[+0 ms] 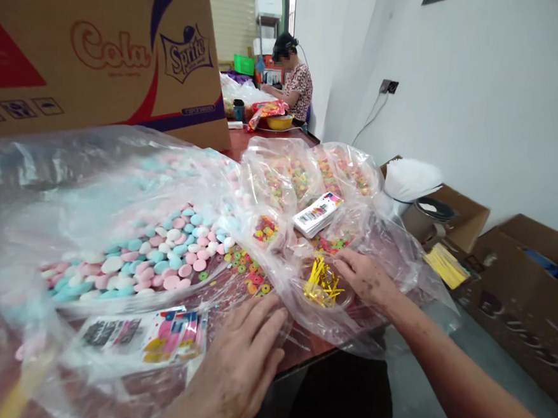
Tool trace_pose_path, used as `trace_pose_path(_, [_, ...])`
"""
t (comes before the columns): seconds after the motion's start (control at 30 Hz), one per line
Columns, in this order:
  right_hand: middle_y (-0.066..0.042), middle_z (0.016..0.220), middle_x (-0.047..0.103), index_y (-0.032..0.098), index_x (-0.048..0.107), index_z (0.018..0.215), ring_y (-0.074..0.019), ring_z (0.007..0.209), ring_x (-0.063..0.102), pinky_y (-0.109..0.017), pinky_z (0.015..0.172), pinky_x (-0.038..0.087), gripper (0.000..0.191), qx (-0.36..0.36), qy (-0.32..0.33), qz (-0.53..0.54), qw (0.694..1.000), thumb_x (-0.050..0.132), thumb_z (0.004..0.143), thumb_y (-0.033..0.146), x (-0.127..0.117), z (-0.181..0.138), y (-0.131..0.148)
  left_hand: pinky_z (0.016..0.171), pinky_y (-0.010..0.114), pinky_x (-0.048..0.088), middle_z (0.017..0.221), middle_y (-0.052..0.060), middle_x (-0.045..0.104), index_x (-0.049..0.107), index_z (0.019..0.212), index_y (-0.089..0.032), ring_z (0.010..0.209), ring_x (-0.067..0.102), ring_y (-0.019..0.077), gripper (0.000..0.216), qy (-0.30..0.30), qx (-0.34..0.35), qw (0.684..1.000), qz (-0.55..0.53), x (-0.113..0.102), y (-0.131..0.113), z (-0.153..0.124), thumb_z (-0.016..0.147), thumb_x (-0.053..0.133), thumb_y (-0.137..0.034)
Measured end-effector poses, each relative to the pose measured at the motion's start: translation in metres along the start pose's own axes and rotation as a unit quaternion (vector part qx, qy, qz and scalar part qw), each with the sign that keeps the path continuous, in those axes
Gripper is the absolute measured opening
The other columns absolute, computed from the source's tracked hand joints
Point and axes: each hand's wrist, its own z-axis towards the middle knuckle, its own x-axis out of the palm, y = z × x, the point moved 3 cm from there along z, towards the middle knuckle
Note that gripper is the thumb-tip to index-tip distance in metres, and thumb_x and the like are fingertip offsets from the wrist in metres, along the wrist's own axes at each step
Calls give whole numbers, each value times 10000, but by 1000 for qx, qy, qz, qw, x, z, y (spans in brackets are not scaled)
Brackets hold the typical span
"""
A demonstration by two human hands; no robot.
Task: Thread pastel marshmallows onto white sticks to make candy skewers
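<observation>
My left hand (242,359) lies flat, fingers stretched out, on clear plastic at the table's front edge, beside a printed label card (155,337). My right hand (365,275) rests palm down on a clear plastic bag, fingers spread, touching a small dish of gold twist ties (322,283). A big open bag of pink, blue and white round candies (161,258) lies to the left. Loose colourful ring candies (249,267) sit between the hands. A stack of label cards (317,213) lies on further bags of ring candies (305,172).
A large Cola/Sprite cardboard box (103,50) stands at the back left. Another person (295,79) sits at the table's far end by a yellow bowl (279,122). Cardboard boxes (522,283), yellow strips (444,265) and a pot (429,216) are on the right.
</observation>
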Motion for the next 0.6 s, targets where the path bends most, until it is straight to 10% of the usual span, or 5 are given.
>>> trace_pose_path(0.6, [-48,817,705,204,649,986,-195,733,624,-286,666,436,295,-11,-2,45,999,426,920,384,4,-5,-30,1067,536,407,1444,163,482,447,1371,-143,1333,421,319,465,38,-9,999,-30,9,-5,24,908,479,-121])
